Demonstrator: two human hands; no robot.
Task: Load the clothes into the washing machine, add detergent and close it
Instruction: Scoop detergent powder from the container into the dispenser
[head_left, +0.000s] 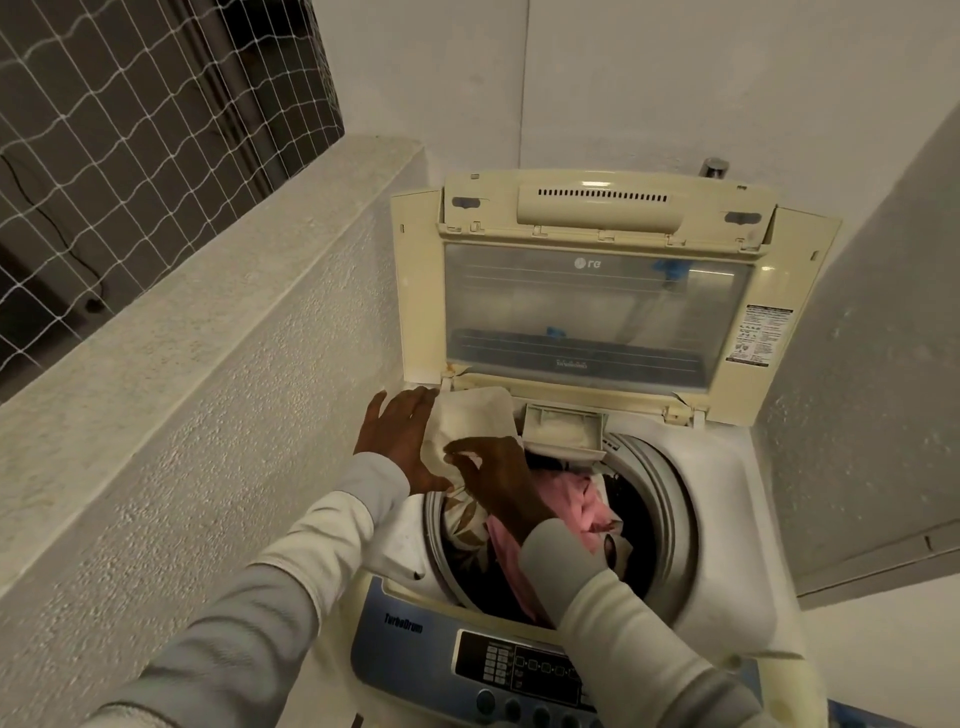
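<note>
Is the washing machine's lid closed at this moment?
No, the lid stands raised behind the open drum, with pink clothes visible inside.

washing machine top deck: smooth white plastic, slight sheen. lid frame: yellowed cream plastic, smooth, brownish staining near hinge. lid window: clear glossy pane, hazy. drum rim: grey ring, metallic look, satin. control panel: glossy blue plastic, dark shiny display. white cloth: soft, matt, towel-like. pink cloth: matt crumpled fabric. patterned cloth: thin printed fabric. sleeves: pale ribbed knit, matt. wall: rough grainy plaster, matt. netting: thin white cord. tap: shiny metal.
</note>
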